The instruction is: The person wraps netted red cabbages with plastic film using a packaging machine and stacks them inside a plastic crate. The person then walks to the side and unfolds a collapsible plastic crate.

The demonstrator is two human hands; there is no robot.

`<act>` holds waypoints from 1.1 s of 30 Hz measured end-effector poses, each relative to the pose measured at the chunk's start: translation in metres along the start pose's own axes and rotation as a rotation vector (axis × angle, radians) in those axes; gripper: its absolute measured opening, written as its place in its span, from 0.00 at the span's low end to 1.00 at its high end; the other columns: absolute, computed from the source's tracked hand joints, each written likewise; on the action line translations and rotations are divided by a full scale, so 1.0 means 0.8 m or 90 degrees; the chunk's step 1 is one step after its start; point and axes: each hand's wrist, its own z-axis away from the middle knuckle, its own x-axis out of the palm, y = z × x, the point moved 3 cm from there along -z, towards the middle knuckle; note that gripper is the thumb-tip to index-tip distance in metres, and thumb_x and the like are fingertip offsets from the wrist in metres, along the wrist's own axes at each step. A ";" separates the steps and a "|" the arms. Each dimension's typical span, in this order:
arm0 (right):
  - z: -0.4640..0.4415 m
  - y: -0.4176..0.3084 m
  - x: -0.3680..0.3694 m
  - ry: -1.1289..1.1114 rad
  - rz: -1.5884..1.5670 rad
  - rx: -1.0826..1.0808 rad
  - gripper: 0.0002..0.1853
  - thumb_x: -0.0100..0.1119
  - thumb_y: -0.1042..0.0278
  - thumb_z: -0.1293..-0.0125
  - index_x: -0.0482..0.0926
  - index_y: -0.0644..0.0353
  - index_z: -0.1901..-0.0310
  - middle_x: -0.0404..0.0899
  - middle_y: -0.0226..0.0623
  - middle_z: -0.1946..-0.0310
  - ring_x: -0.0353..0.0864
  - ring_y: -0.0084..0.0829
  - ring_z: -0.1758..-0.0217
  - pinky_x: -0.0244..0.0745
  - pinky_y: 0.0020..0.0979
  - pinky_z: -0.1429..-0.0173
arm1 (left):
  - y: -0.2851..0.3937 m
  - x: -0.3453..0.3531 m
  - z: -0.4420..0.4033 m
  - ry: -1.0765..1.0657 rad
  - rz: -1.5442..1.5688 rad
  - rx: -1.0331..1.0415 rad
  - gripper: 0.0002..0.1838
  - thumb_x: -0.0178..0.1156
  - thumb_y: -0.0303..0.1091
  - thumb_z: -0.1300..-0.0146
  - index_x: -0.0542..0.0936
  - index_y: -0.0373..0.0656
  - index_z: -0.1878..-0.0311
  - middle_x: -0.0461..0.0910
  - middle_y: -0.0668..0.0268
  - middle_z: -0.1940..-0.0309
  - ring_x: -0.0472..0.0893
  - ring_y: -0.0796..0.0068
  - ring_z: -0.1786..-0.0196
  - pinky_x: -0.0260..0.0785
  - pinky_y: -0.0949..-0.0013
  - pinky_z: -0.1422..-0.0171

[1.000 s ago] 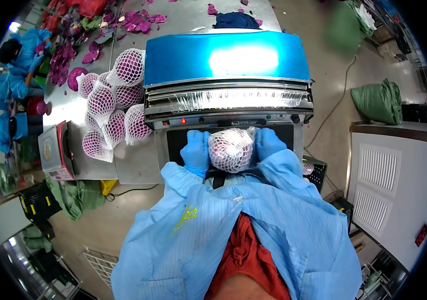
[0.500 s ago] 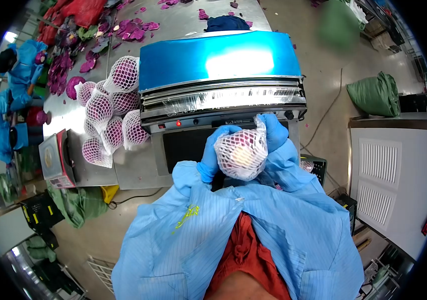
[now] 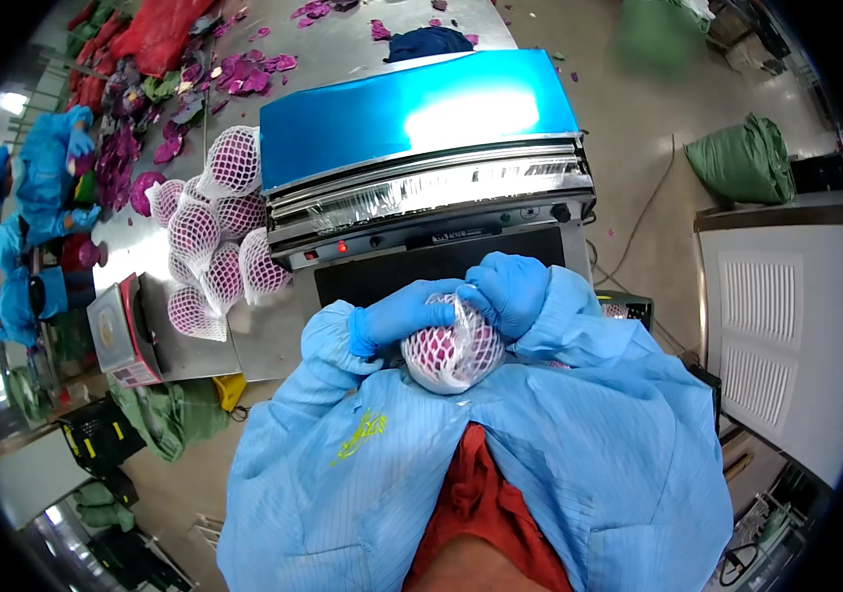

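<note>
Close to my chest I hold a red cabbage (image 3: 453,357) in a white foam net, with clear film around it. My left hand (image 3: 403,314), in a blue glove, lies over its upper left side with the fingers closed on it. My right hand (image 3: 508,293), also gloved, pinches film at the top right of the cabbage. Just beyond my hands stands the film wrapping machine (image 3: 431,187), with a blue cover, a film roll and a lit red light. Its dark plate (image 3: 382,281) is partly hidden by my hands.
Several netted cabbages (image 3: 206,237) are piled left of the machine, near a bare red cabbage (image 3: 148,192). A box (image 3: 123,331) stands at the table's left edge. Purple leaves (image 3: 244,74) litter the far table. Co-workers (image 3: 44,183) in blue are at far left; a white cabinet (image 3: 786,335) is right.
The cabbage has come down closer to my chest and turned. My left hand has moved from its side to over its top, and my right hand has shifted left and down.
</note>
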 end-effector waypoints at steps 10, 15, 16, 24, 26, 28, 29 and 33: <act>-0.023 0.014 -0.034 -0.209 -0.054 -0.199 0.17 0.56 0.45 0.42 0.75 0.52 0.68 0.73 0.34 0.77 0.75 0.38 0.78 0.66 0.38 0.78 | 0.004 0.031 -0.017 -0.086 -0.020 -0.157 0.56 0.80 0.44 0.67 0.63 0.39 0.33 0.68 0.60 0.38 0.68 0.69 0.36 0.59 0.66 0.31; -0.018 0.022 0.006 -0.170 -0.259 -0.148 0.15 0.63 0.52 0.43 0.76 0.55 0.69 0.75 0.33 0.75 0.77 0.38 0.75 0.69 0.34 0.76 | -0.006 0.030 -0.019 -0.102 -0.086 -0.128 0.56 0.80 0.49 0.65 0.62 0.35 0.33 0.65 0.57 0.36 0.66 0.65 0.35 0.59 0.64 0.30; -0.015 0.022 0.010 -0.144 -0.322 -0.114 0.14 0.65 0.53 0.45 0.77 0.55 0.70 0.75 0.33 0.75 0.78 0.38 0.74 0.70 0.34 0.75 | -0.012 0.030 -0.016 -0.100 -0.072 -0.115 0.56 0.80 0.49 0.65 0.62 0.34 0.34 0.64 0.57 0.36 0.66 0.65 0.35 0.59 0.63 0.30; 0.018 0.026 0.041 -0.215 -0.594 0.406 0.19 0.73 0.67 0.55 0.75 0.60 0.63 0.73 0.33 0.72 0.71 0.20 0.68 0.70 0.25 0.63 | -0.031 0.069 -0.011 0.277 0.143 -0.004 0.61 0.70 0.55 0.51 0.39 0.42 0.26 0.53 0.56 0.31 0.56 0.64 0.29 0.51 0.63 0.27; 0.031 0.030 0.059 -0.188 -0.697 0.433 0.19 0.72 0.72 0.53 0.74 0.60 0.60 0.74 0.32 0.68 0.73 0.20 0.64 0.71 0.25 0.59 | -0.045 0.065 -0.006 0.309 0.108 0.049 0.58 0.67 0.48 0.45 0.35 0.45 0.25 0.47 0.54 0.28 0.53 0.62 0.27 0.49 0.62 0.26; 0.049 0.037 0.087 -0.103 -0.795 0.421 0.17 0.69 0.74 0.50 0.73 0.60 0.60 0.74 0.30 0.68 0.74 0.20 0.63 0.72 0.25 0.57 | -0.047 0.066 -0.006 0.320 0.088 0.065 0.56 0.64 0.45 0.42 0.33 0.46 0.25 0.44 0.53 0.27 0.53 0.60 0.27 0.49 0.61 0.26; 0.062 0.041 0.096 -0.087 -0.980 0.498 0.15 0.66 0.75 0.43 0.73 0.61 0.56 0.75 0.32 0.64 0.76 0.21 0.59 0.74 0.27 0.51 | -0.037 0.078 -0.004 0.305 0.121 0.060 0.50 0.59 0.40 0.38 0.32 0.48 0.25 0.42 0.51 0.26 0.52 0.58 0.26 0.48 0.60 0.25; 0.087 0.012 0.080 0.014 -1.080 0.543 0.17 0.56 0.61 0.33 0.71 0.63 0.48 0.75 0.38 0.54 0.75 0.25 0.50 0.70 0.30 0.40 | -0.051 0.078 0.010 0.265 0.166 0.090 0.43 0.52 0.33 0.34 0.37 0.51 0.24 0.50 0.50 0.29 0.59 0.57 0.29 0.56 0.59 0.28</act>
